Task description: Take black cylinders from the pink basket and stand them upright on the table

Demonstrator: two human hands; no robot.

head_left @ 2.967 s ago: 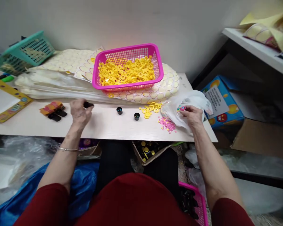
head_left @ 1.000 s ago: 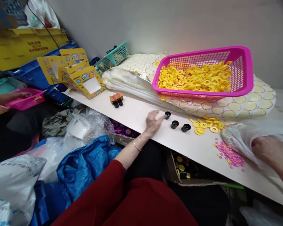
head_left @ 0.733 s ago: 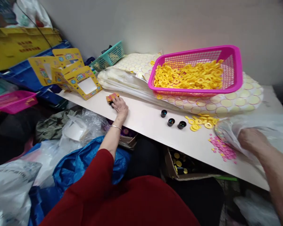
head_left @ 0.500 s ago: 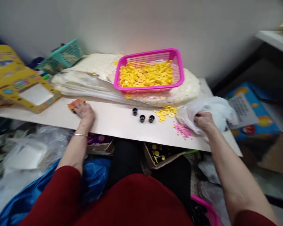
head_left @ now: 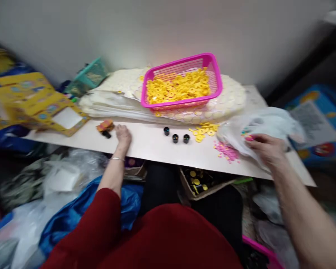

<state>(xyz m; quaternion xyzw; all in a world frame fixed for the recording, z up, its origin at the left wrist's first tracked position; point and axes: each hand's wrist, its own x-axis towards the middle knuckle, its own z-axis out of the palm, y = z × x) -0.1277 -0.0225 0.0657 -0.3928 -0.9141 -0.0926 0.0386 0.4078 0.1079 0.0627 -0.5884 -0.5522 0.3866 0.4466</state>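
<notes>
My left hand (head_left: 123,135) rests on the white tabletop (head_left: 145,144), its fingers apart and holding nothing. Just left of it lies a small orange and yellow item (head_left: 105,125) with a black piece (head_left: 106,134) against it. At the right, my right hand (head_left: 270,149) pinches a small pink piece (head_left: 249,138) over a white plastic bag (head_left: 271,119). Small colourful bits show through the bag near my fingers. Beside the bag are a scatter of tiny pink pieces (head_left: 226,152) and a pile of yellow rings (head_left: 204,130). Three small black caps (head_left: 175,138) stand mid-table.
A pink basket (head_left: 182,104) of yellow rings sits on a cream padded bundle (head_left: 112,106) at the back. Yellow printed cardboard (head_left: 61,112) and a teal basket (head_left: 91,76) are at left. Below the table edge is a box of black and yellow parts (head_left: 196,183).
My left hand has come off the orange item and moved right of it. My right hand has shifted from gripping the bag to holding a pink piece. The view has turned left.
</notes>
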